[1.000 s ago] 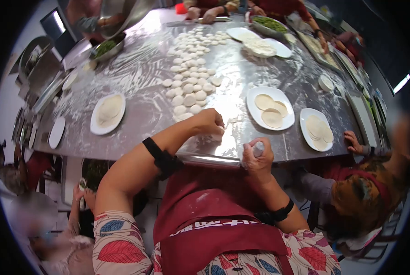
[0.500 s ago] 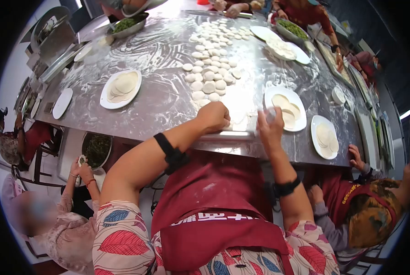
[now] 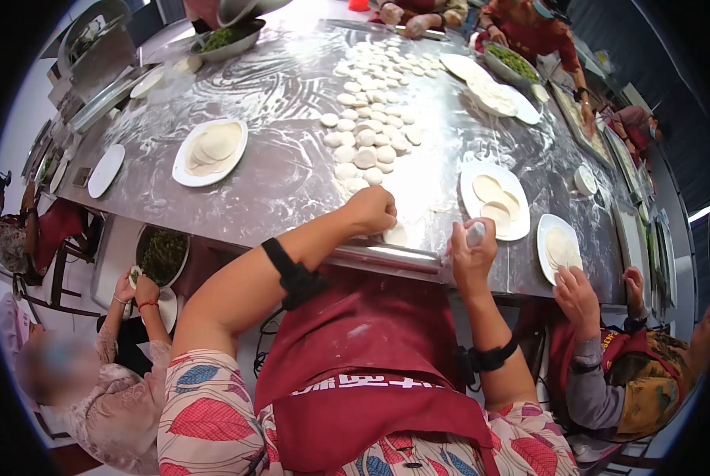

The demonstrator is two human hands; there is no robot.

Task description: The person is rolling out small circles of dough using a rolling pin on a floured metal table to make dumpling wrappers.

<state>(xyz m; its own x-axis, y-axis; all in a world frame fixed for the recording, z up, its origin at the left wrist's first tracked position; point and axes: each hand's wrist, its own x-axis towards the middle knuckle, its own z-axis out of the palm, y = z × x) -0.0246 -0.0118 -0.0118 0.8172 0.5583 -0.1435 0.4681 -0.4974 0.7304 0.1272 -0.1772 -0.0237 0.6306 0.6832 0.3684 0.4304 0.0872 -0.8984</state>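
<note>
My left hand (image 3: pixel 372 211) is at the near edge of the steel table, fingers curled in a pinch at the rim of a small dough disc (image 3: pixel 396 235). To its right, my right hand (image 3: pixel 472 252) is closed around a floury rolling pin (image 3: pixel 475 232), whose pale rounded end shows above the fingers. Just beyond that hand, a white plate (image 3: pixel 472 175) holds several flat round wrappers (image 3: pixel 495 214). Many small flattened dough pieces (image 3: pixel 364 158) lie in a long floury band ahead of my left hand.
More plates of wrappers stand at left (image 3: pixel 182 164) and right (image 3: pixel 542 252). A co-worker's hand (image 3: pixel 577 295) reaches to the right plate. Bowls of green filling (image 3: pixel 232 37) sit at the far side. Another person at lower left holds a dumpling near a filling bowl (image 3: pixel 165 255).
My right hand has moved down, toward the table's near edge, with the rolling pin. My left hand stays about in place. The co-worker at right has raised a hand to the plate.
</note>
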